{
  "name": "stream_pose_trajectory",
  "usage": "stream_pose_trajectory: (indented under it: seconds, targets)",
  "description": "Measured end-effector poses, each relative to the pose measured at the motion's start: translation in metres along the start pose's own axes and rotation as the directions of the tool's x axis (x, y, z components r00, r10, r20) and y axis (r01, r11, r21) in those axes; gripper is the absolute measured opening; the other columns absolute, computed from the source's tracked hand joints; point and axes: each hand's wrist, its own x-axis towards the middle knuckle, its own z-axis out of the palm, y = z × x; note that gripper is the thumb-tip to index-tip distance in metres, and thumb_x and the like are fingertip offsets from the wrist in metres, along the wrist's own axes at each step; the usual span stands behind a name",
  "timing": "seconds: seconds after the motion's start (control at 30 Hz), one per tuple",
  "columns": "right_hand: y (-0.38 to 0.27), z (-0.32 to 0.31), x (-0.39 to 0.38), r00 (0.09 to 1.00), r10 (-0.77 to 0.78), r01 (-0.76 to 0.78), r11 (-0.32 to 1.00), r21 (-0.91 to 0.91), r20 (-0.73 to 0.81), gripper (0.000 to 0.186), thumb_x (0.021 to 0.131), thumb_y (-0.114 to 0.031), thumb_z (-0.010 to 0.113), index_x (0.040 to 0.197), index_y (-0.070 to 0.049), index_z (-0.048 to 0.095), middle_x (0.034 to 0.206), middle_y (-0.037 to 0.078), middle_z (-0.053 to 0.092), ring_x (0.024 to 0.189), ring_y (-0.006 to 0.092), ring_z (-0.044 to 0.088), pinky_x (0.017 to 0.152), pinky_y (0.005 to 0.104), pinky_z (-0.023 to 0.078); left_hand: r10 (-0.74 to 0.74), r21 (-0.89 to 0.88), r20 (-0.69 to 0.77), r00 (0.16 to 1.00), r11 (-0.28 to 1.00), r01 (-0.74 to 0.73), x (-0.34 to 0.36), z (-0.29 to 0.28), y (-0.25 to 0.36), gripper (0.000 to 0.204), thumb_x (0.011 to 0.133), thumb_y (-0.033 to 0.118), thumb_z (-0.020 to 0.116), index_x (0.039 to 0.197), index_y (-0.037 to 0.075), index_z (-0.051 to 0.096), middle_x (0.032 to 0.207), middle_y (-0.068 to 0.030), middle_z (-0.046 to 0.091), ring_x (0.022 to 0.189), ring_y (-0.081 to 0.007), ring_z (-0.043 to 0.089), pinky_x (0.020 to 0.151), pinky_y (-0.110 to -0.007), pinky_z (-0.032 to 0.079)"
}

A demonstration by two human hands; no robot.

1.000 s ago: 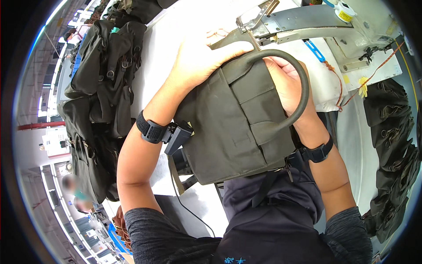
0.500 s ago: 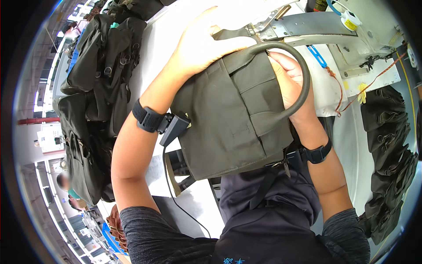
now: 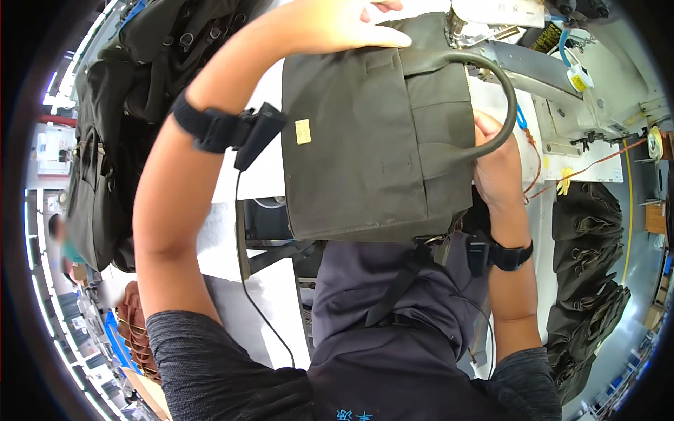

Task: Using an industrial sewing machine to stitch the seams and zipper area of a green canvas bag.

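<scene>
An olive-green fabric bag with a looped tubular handle and a small yellow label lies in front of me. My left hand grips its upper edge, thumb on the fabric and fingers partly curled, near the metal sewing machine head. My right hand is closed on the bag's right edge, inside the loop of the handle and partly hidden by it. The machine's metal arm runs right from the bag's top right corner, where a zipper edge shows.
Piles of dark bags stand at left, with more along the right. A blue tool on orange cord and a yellow tag sit on the white table. Brown items lie lower left; a blurred person is far left.
My view has shifted, and the bag has turned a little to sit more squarely under the machine. My left hand has moved up along its top edge; the yellow label is now exposed.
</scene>
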Motion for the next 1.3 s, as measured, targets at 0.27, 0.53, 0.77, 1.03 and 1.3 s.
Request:
stream_pose_trajectory:
  seconds: [0.27, 0.53, 0.77, 1.03, 1.3]
  targets:
    - [-0.008, -0.037, -0.044, 0.940, 0.263, -0.251, 0.964, -0.082, 0.218, 0.027, 0.107, -0.025, 0.061, 0.098, -0.001, 0.071, 0.076, 0.002, 0.068, 0.056, 0.0065, 0.059, 0.050, 0.0222, 0.046, -0.076, 0.050, -0.239, 0.968, 0.995, 0.090, -0.105, 0.015, 0.122, 0.040, 0.082, 0.007, 0.083, 0.120, 0.002, 0.071, 0.124, -0.0117, 0.072, 0.115, -0.0313, 0.067, 0.102, -0.038, 0.050]
    - [-0.024, -0.017, -0.064, 0.994, 0.076, -0.066, 0.988, -0.136, 0.072, 0.039, 0.107, -0.034, 0.062, 0.083, -0.003, 0.069, 0.067, -0.001, 0.065, 0.054, 0.0048, 0.056, 0.048, 0.0225, 0.043, -0.096, -0.079, -0.447, 0.889, 0.995, 0.068, -0.121, 0.102, 0.200, 0.036, 0.079, 0.003, 0.083, 0.114, 0.003, 0.074, 0.123, -0.0120, 0.072, 0.114, -0.0340, 0.065, 0.099, -0.042, 0.051]
    - [-0.017, -0.002, -0.070, 0.996, -0.091, 0.084, 0.959, -0.270, -0.015, 0.040, 0.101, -0.031, 0.071, 0.074, -0.002, 0.066, 0.058, -0.007, 0.048, 0.054, 0.0010, 0.040, 0.048, 0.0233, 0.031, -0.149, 0.050, -0.637, 0.756, 0.971, 0.233, -0.087, 0.169, 0.209, 0.061, 0.072, 0.012, 0.088, 0.127, 0.011, 0.062, 0.136, -0.0060, 0.064, 0.129, -0.0316, 0.055, 0.110, -0.044, 0.035]
    - [-0.019, 0.018, -0.077, 0.939, 0.343, -0.322, 0.893, 0.314, -0.014, 0.032, 0.097, -0.032, 0.074, 0.076, -0.010, 0.063, 0.060, -0.004, 0.056, 0.049, 0.0048, 0.047, 0.046, 0.0221, 0.032, 0.110, 0.257, -0.761, 0.639, 0.956, 0.141, -0.083, 0.162, 0.178, 0.029, 0.075, 0.007, 0.080, 0.101, 0.019, 0.072, 0.103, 0.0066, 0.073, 0.098, -0.0166, 0.068, 0.092, -0.035, 0.038]
    - [-0.009, 0.011, -0.084, 0.950, 0.312, -0.296, 0.919, 0.259, -0.021, 0.032, 0.100, -0.032, 0.071, 0.084, -0.005, 0.069, 0.065, -0.004, 0.058, 0.052, 0.0032, 0.046, 0.049, 0.0221, 0.034, 0.161, 0.249, -0.729, 0.666, 0.968, 0.038, -0.083, 0.168, 0.168, 0.019, 0.083, 0.013, 0.083, 0.098, 0.018, 0.073, 0.097, 0.0084, 0.075, 0.087, -0.0124, 0.069, 0.083, -0.031, 0.040]
